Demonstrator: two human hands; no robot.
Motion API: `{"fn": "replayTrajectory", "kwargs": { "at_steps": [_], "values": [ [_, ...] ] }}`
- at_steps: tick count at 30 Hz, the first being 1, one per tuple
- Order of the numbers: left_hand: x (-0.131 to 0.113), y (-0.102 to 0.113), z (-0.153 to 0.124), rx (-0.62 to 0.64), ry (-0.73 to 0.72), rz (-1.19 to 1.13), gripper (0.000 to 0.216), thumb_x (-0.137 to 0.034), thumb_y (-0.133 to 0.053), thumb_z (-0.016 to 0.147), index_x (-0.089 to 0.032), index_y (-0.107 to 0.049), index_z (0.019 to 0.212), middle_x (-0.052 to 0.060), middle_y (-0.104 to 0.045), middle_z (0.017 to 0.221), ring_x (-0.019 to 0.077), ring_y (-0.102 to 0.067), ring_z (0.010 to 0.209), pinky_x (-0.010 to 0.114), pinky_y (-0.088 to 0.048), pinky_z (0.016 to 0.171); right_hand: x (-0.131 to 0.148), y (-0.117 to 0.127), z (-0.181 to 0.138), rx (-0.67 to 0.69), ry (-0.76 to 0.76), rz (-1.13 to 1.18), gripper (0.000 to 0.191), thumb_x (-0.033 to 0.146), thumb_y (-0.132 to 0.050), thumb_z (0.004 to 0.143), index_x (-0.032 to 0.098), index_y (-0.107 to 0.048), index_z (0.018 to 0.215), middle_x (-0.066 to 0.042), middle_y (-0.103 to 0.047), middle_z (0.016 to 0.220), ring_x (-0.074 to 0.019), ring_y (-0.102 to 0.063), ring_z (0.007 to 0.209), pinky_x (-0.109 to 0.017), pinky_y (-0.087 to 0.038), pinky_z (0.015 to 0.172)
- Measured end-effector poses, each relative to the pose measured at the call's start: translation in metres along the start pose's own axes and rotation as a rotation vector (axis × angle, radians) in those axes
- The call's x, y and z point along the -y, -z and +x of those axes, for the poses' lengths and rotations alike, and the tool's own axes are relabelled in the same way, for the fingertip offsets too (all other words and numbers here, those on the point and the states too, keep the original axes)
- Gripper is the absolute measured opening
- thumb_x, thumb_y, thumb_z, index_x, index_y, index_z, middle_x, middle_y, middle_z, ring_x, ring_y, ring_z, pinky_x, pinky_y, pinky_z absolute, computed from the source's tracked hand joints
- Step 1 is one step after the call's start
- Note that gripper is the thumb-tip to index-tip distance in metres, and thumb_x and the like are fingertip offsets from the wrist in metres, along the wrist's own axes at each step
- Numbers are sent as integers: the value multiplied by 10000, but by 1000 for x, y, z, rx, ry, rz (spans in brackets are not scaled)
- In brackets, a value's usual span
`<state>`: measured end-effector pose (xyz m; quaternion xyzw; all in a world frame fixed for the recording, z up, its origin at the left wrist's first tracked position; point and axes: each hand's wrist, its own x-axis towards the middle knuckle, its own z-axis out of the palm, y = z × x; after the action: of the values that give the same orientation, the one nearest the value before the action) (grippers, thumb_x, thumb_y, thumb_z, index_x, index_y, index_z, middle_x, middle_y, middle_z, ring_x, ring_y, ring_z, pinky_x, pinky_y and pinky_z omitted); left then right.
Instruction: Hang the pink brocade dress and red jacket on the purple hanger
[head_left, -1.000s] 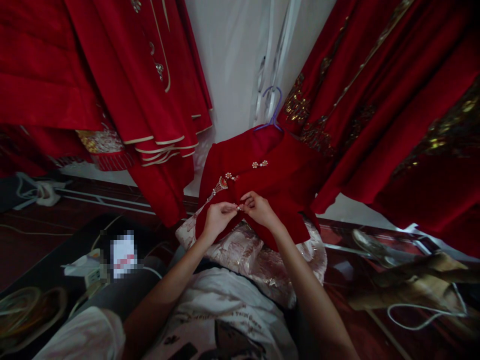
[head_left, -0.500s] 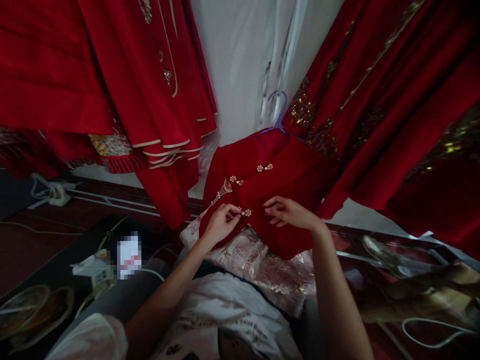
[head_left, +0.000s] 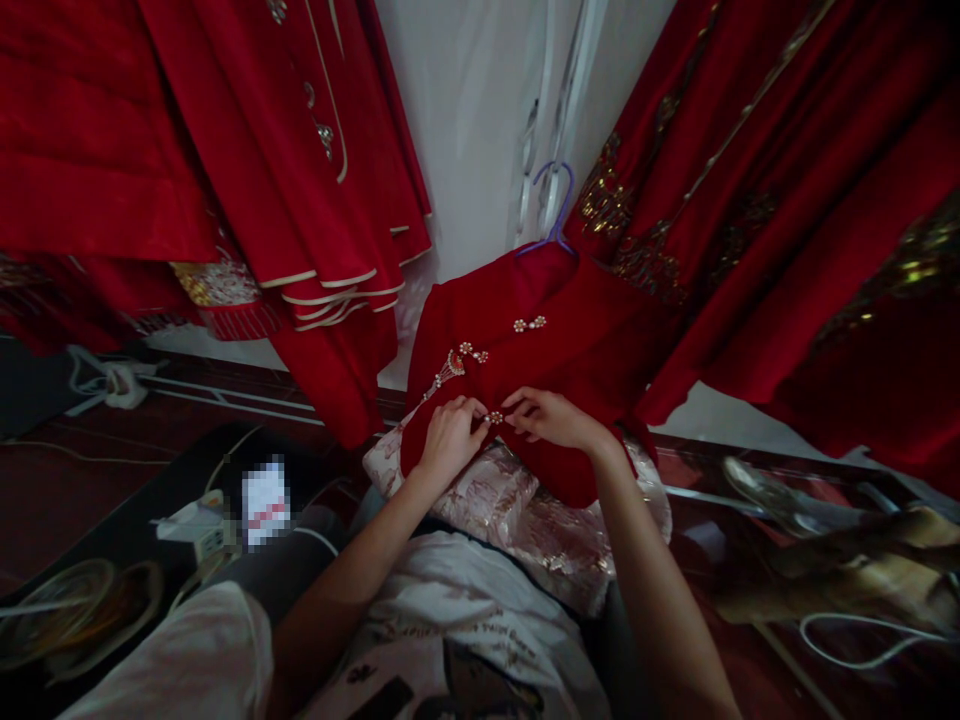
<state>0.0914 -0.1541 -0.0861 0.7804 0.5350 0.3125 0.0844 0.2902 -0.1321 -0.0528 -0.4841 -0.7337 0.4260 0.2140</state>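
A red jacket (head_left: 600, 370) on a purple hanger (head_left: 561, 205) lies spread over my lap, with a shiny pink patterned fabric (head_left: 532, 505) under it. At its lower front edge sits a beaded flower clasp (head_left: 494, 418). My left hand (head_left: 452, 440) pinches the clasp's left end between thumb and fingers. From the other side, my right hand (head_left: 555, 415) reaches to the clasp's right end, its fingers bent and slightly apart. Higher on the jacket are another flower clasp (head_left: 530, 324) and a tasselled beaded ornament (head_left: 454, 363).
Red garments (head_left: 300, 200) with pale trim hang at left, and red garments with gold sequins (head_left: 607, 200) hang at right. A dark low surface at left bears a white power adapter (head_left: 199, 525) and a clear round container (head_left: 67, 610). A white cable (head_left: 870, 650) lies at lower right.
My right hand has moved left, from over the bare red cloth to the clasp's right end. My left hand stays at the clasp's left end. The view has shifted slightly.
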Motion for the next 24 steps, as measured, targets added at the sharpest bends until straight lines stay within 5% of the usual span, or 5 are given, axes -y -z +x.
{"fn": "replayTrajectory", "kwargs": {
  "at_steps": [5,17,24],
  "values": [
    [10,-7,3,-10,-10,-177,73,-208,-671,790,-183,-625,840,24,-651,838,150,-618,779,266,-486,721,-6,-12,12,-122,110,-142,135,214,-621,815,164,-621,940,-46,-688,803,-123,-639,683,-221,-493,610],
    [14,-16,7,-23,62,-416,39,-211,-629,808,-182,-646,827,13,-708,781,127,-672,715,245,-538,714,-11,-17,16,-100,160,-82,148,233,-621,780,170,-598,911,-21,-656,759,-127,-622,704,-223,-473,632],
    [22,1,28,300,-18,-562,87,-230,-642,779,-147,-655,801,37,-701,760,129,-655,688,236,-528,662,-15,-26,22,-206,143,-232,309,225,-706,652,201,-515,894,46,-567,678,-110,-524,616,-204,-359,556]
  ]
}}
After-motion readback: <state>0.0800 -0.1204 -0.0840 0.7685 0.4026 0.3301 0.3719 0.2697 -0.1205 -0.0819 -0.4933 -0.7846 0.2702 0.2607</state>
